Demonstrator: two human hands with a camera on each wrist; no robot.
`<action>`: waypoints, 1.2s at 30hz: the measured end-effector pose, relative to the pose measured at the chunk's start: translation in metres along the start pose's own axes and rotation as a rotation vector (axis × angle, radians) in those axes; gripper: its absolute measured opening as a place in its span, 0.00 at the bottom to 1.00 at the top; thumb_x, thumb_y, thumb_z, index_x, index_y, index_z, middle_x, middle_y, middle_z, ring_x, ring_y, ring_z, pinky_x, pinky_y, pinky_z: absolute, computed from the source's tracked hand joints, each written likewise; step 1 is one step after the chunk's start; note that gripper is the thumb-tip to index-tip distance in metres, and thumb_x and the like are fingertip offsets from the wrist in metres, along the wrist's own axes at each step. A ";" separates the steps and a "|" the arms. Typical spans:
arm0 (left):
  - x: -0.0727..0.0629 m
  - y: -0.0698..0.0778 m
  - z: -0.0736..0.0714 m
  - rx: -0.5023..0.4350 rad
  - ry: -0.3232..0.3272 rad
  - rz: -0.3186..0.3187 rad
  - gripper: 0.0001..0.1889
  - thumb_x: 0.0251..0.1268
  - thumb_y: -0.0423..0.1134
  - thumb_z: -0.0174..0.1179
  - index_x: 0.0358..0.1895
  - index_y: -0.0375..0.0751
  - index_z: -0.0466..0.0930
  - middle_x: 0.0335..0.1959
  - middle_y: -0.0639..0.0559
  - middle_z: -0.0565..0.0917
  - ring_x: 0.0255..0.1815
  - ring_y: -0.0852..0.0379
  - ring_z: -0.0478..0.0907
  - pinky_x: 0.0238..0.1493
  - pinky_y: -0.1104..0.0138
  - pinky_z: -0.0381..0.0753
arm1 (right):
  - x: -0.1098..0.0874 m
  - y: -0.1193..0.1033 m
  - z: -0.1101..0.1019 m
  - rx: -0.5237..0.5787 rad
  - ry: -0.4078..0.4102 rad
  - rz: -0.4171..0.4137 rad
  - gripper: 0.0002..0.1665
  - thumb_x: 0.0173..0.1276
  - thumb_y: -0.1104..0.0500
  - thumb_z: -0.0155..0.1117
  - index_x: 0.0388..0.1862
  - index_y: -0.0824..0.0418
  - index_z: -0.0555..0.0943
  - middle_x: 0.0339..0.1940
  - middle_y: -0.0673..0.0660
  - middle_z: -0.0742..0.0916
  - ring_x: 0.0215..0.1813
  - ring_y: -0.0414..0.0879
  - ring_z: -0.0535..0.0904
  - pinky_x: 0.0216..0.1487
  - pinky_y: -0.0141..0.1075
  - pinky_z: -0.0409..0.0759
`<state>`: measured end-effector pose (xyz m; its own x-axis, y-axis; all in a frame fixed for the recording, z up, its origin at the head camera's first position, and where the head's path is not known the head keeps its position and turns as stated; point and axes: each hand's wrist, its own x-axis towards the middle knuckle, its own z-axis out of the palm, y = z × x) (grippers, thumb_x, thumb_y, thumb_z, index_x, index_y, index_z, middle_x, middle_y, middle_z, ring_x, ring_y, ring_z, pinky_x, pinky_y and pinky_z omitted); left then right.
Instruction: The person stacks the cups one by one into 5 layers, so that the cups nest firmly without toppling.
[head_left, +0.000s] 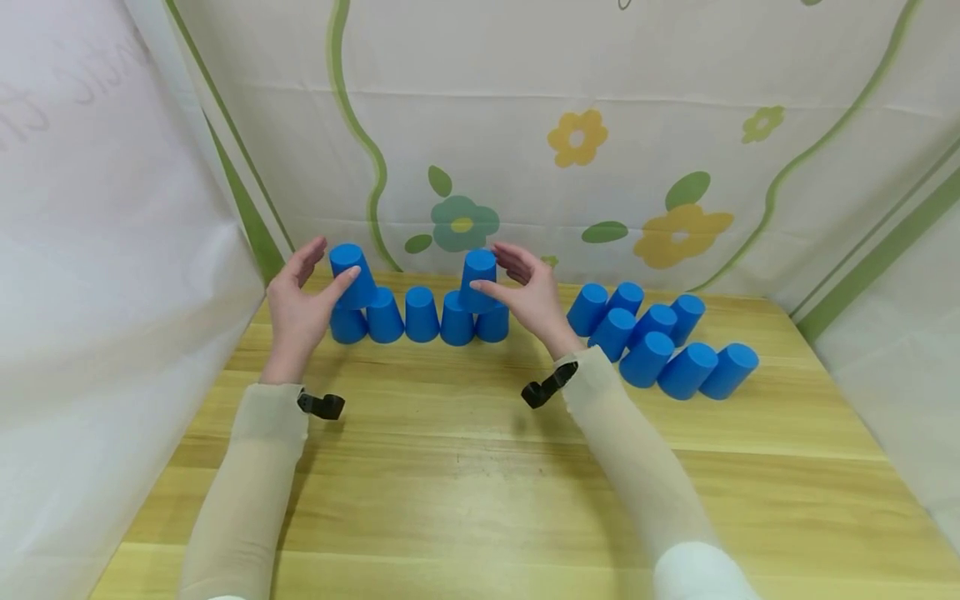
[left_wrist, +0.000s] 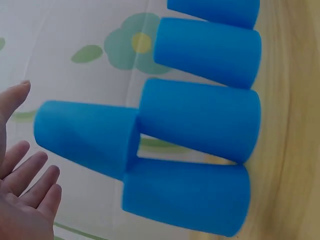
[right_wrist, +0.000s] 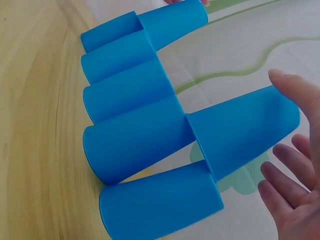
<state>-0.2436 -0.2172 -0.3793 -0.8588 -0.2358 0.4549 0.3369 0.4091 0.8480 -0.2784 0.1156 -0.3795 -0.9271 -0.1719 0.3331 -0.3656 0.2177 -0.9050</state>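
Nearest me, two pale sleeves (head_left: 243,500) reach in over the front part of the desk (head_left: 450,500). Farther in, eight blue cups (head_left: 647,362) stand mouth down in a cluster toward the desk's right edge; they lie to the right of the right hand (head_left: 531,296) and a little nearer me, so I judge that hand the closer, with the left hand (head_left: 296,308) well apart. I read both hands as released, fingers loosely extended: the right thumb meets the right upper cup (right_wrist: 240,132) or just overlaps it, I can't tell which; the left is just beside the left upper cup (left_wrist: 87,137). These two straddle the end pairs of a five-cup row (head_left: 422,315) along the back edge, every long axis upright. Beyond hangs a flowered curtain (head_left: 465,125).
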 end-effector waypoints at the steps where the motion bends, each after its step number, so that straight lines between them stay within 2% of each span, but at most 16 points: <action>1: 0.000 0.003 0.001 0.001 0.005 0.008 0.35 0.62 0.54 0.72 0.72 0.48 0.74 0.69 0.55 0.76 0.71 0.58 0.69 0.73 0.62 0.64 | -0.002 0.000 -0.002 0.000 0.000 -0.003 0.40 0.63 0.48 0.78 0.72 0.54 0.75 0.69 0.56 0.79 0.69 0.49 0.74 0.70 0.44 0.70; 4: -0.003 0.016 0.004 -0.016 0.018 0.049 0.34 0.62 0.50 0.73 0.71 0.49 0.75 0.69 0.57 0.76 0.71 0.60 0.68 0.73 0.64 0.63 | -0.011 -0.001 -0.010 -0.006 0.005 0.010 0.38 0.63 0.50 0.78 0.71 0.53 0.76 0.69 0.54 0.80 0.70 0.49 0.73 0.71 0.44 0.69; 9: -0.014 0.042 0.013 -0.041 0.008 0.131 0.31 0.61 0.39 0.75 0.69 0.44 0.77 0.67 0.54 0.78 0.70 0.58 0.71 0.73 0.63 0.63 | -0.026 -0.002 -0.026 -0.023 0.032 0.015 0.37 0.63 0.50 0.79 0.70 0.52 0.78 0.67 0.51 0.80 0.69 0.44 0.73 0.71 0.42 0.70; 13: -0.028 0.070 0.022 -0.061 -0.030 0.182 0.31 0.59 0.30 0.75 0.67 0.37 0.78 0.66 0.47 0.79 0.68 0.54 0.73 0.71 0.57 0.67 | -0.039 -0.002 -0.041 -0.059 0.057 -0.011 0.37 0.62 0.48 0.79 0.69 0.52 0.79 0.67 0.49 0.81 0.68 0.42 0.74 0.70 0.41 0.71; 17: -0.041 0.087 0.032 -0.089 -0.099 0.227 0.30 0.59 0.29 0.75 0.66 0.34 0.77 0.64 0.43 0.80 0.68 0.51 0.74 0.70 0.53 0.69 | -0.053 -0.002 -0.058 -0.103 0.072 -0.020 0.37 0.62 0.49 0.79 0.69 0.51 0.79 0.67 0.46 0.81 0.68 0.41 0.74 0.69 0.41 0.71; 19: -0.045 0.086 0.038 -0.096 -0.140 0.241 0.30 0.59 0.31 0.75 0.67 0.34 0.77 0.65 0.44 0.80 0.68 0.51 0.73 0.70 0.53 0.69 | -0.061 -0.002 -0.066 -0.109 0.072 -0.008 0.37 0.62 0.50 0.79 0.70 0.51 0.78 0.67 0.47 0.80 0.69 0.42 0.73 0.70 0.42 0.71; 22: -0.047 0.071 0.049 -0.115 -0.192 0.257 0.32 0.59 0.33 0.76 0.68 0.40 0.78 0.65 0.50 0.80 0.69 0.53 0.73 0.69 0.53 0.69 | -0.072 -0.002 -0.076 -0.113 0.071 0.011 0.37 0.62 0.49 0.79 0.71 0.50 0.78 0.68 0.46 0.80 0.70 0.42 0.72 0.69 0.42 0.71; 26: -0.053 0.054 0.064 -0.124 -0.251 0.261 0.34 0.56 0.35 0.78 0.68 0.45 0.78 0.65 0.55 0.80 0.69 0.56 0.72 0.69 0.51 0.69 | -0.086 0.001 -0.089 -0.127 0.073 0.029 0.37 0.64 0.53 0.78 0.71 0.52 0.77 0.69 0.48 0.79 0.71 0.45 0.72 0.69 0.40 0.71; 30: -0.063 0.053 0.075 -0.135 -0.317 0.219 0.34 0.57 0.35 0.77 0.69 0.44 0.77 0.66 0.52 0.79 0.70 0.52 0.70 0.69 0.46 0.67 | -0.100 0.002 -0.101 -0.141 0.082 0.061 0.37 0.65 0.60 0.77 0.72 0.56 0.76 0.71 0.52 0.78 0.72 0.48 0.71 0.69 0.39 0.71; 33: -0.070 0.052 0.083 -0.152 -0.371 0.170 0.34 0.58 0.36 0.77 0.70 0.45 0.77 0.67 0.53 0.78 0.72 0.51 0.69 0.69 0.43 0.66 | -0.110 0.006 -0.110 -0.136 0.104 0.079 0.36 0.65 0.59 0.77 0.71 0.55 0.77 0.69 0.52 0.79 0.72 0.47 0.71 0.70 0.42 0.70; 36: -0.077 0.049 0.091 -0.160 -0.414 0.155 0.33 0.59 0.40 0.76 0.70 0.47 0.77 0.68 0.56 0.77 0.72 0.53 0.68 0.69 0.43 0.67 | -0.120 0.009 -0.118 -0.115 0.136 0.084 0.34 0.65 0.58 0.77 0.70 0.53 0.79 0.68 0.52 0.81 0.71 0.47 0.73 0.70 0.41 0.70</action>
<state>-0.1958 -0.0986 -0.3973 -0.8643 0.2019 0.4607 0.5010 0.2630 0.8245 -0.1806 0.2520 -0.3966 -0.9547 -0.0190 0.2969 -0.2858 0.3357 -0.8975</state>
